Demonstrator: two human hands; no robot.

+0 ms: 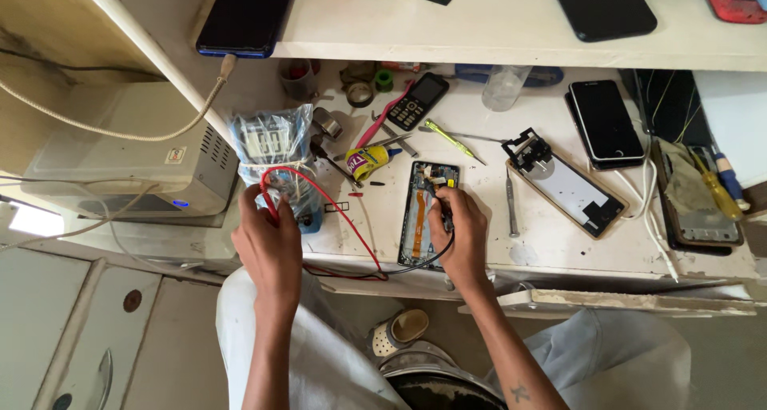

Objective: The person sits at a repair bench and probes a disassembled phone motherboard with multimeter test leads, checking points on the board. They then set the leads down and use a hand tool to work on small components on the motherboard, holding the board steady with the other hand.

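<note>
The tabletop (551, 242) is white with grey smudges. The opened phone (427, 210) is black and dark blue inside, with an orange strip down the middle. A red wire (335, 206) and a black wire (431, 258) loop across the white top. The glue tube (369, 161) is yellow with a blue cap. The plastic bag (273, 150) is clear with a blue shine. The small screwdriver (449, 140) is yellow-green. The keypad phone (417, 100) is black with pale buttons. The flat phone (605, 122) is shiny black. The panel (569, 188) is white with a brown rim.
</note>
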